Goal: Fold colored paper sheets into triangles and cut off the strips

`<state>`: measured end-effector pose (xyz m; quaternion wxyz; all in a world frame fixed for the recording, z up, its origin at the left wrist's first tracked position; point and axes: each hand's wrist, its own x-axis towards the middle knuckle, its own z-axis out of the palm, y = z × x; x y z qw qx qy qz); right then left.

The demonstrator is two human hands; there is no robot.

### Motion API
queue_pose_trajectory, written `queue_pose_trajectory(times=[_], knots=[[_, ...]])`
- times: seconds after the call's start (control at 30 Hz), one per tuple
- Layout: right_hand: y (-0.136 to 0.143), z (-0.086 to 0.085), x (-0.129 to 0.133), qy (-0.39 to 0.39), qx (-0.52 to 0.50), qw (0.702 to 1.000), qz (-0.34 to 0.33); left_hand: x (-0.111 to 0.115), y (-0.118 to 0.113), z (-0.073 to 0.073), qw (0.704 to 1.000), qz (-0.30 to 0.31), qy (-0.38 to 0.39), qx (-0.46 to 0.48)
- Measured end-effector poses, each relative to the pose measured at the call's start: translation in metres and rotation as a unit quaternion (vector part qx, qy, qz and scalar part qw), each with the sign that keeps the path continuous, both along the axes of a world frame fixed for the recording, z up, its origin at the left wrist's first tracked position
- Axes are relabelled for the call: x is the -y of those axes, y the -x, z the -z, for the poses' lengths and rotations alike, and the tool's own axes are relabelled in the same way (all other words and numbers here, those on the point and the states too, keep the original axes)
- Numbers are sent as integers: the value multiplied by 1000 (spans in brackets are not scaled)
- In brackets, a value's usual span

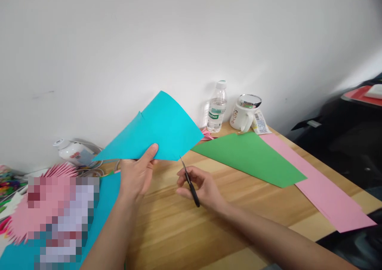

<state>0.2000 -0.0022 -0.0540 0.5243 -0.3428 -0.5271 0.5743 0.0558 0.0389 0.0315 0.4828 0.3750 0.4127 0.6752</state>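
My left hand (139,172) grips a sheet of blue paper (158,128) by its lower edge, thumb on the near face. The sheet is held up above the table and has a small notch in its upper left edge. In my right hand (201,186) is a pair of scissors (192,188) with black handles, its blades pointing up at the paper's lower right edge. The tips touch or nearly touch that edge; whether the blades are parted I cannot tell. Right of the blue sheet, a cut piece of green paper (250,156) lies on the wooden table (167,226).
Pink paper strips (337,206) lie along the table's right edge. A water bottle (217,108), a white mug (243,114) with a shiny lid and a small packet (261,122) stand by the wall. At left are a white bottle (74,152), fringed pink paper (59,170) and more blue paper (110,190).
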Motion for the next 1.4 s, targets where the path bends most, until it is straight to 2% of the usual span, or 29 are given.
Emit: queue_pose_trajectory(times=[0.17, 0.27, 0.5, 0.77, 1.07, 1.4], knots=[[0, -1, 2, 22, 25, 997, -72, 0, 0, -3, 1000, 1, -11, -2], [0, -2, 3, 31, 10, 996, -85, 0, 1, -3, 1000, -3, -14, 2], [-1, 0, 1, 47, -32, 995, -84, 1, 1, 1, 1000, 27, 6, -12], [-3, -6, 0, 83, -74, 989, -98, 1, -1, 6, 999, 41, 6, -19], [-3, -9, -2, 97, -64, 989, -93, 3, -5, 2, 998, 35, 42, -31], [-4, -10, -3, 131, -52, 987, -77, 4, -7, 11, 997, 38, 58, -31]])
